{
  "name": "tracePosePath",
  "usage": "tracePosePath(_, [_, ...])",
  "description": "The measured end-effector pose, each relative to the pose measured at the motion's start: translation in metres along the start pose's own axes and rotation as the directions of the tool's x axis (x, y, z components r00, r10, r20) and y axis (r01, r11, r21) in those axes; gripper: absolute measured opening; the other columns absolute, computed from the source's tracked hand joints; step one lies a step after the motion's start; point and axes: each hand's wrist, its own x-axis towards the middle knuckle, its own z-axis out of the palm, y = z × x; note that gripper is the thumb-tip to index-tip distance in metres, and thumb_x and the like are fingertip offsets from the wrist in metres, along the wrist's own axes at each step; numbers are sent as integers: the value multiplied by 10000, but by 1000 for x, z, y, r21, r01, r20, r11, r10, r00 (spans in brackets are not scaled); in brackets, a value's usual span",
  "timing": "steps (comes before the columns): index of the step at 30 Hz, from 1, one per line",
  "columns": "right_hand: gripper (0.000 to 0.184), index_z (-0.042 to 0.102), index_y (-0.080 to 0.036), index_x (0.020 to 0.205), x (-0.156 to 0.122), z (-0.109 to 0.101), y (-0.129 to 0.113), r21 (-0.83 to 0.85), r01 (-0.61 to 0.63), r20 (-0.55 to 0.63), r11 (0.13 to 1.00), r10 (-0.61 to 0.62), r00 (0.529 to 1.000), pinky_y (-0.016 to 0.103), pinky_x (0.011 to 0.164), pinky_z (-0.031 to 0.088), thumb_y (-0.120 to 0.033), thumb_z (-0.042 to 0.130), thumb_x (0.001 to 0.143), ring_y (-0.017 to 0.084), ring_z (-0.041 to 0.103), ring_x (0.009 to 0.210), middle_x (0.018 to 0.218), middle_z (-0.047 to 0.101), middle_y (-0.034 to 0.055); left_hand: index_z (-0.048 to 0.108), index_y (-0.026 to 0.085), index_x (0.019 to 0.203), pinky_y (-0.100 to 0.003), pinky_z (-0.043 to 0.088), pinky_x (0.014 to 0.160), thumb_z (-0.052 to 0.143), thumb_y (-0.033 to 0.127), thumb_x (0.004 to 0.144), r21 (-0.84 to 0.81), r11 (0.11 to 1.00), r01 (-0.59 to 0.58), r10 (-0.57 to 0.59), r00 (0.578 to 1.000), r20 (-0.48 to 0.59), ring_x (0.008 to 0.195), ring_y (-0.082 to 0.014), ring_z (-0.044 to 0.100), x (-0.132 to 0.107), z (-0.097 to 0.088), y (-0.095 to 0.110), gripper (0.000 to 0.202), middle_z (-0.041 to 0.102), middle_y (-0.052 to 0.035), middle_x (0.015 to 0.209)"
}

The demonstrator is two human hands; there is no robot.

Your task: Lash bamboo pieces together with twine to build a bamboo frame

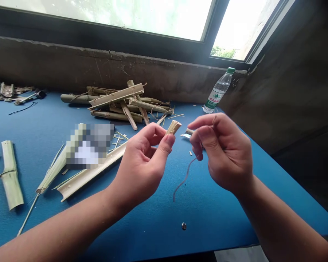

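Note:
Between the thumb and fingers of my left hand [144,163] is a short piece of bamboo [173,127], its cut end tilted up to the right. My right hand [225,153] is closed on a thin brown string [186,176], whose loose end hangs down over the table. The two hands are apart, with a gap between them. Behind my right fingers lies a blade-like metal thing with a brownish handle [190,131], partly hidden. A small shiny metal bead [183,226] rests on the table below the hands.
Split bamboo pieces [117,96] are heaped by the wall on the blue table [153,233]. A long bamboo half [90,178] lies left of my hands, beside a pixelated patch. Farther left is another bamboo piece [11,174]. A water bottle [218,91] stands at the back right.

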Motion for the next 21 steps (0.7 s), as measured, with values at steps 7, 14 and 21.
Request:
tracePosePath(7, [179,848,-239,1181,0,1,-5,-143,75,56,987,-67,996,335,677,514,-226,708,1070,157,641,756,852,729,16,575,223,911,-186,273,412,767,438,1005,-5,999,-41,41,999,-3,495,-48,398,-1,-1,1,303,508,68,719])
tracePosePath(14, [175,745,-245,1148,-1,3,-15,239,-250,36,938,248,968,306,578,363,-384,651,1097,133,422,620,706,496,-32,555,232,927,-172,244,384,687,421,1057,40,994,-98,98,995,12,484,-45,363,-2,-1,-1,265,486,69,721])
tracePosePath(21, [223,590,-226,891,1,3,-19,337,-259,-44,905,290,956,313,550,280,-266,551,1108,133,358,609,760,458,-19,558,225,925,-158,232,403,655,322,1079,133,970,-203,199,979,46,509,-38,336,-4,0,-3,206,457,69,730])
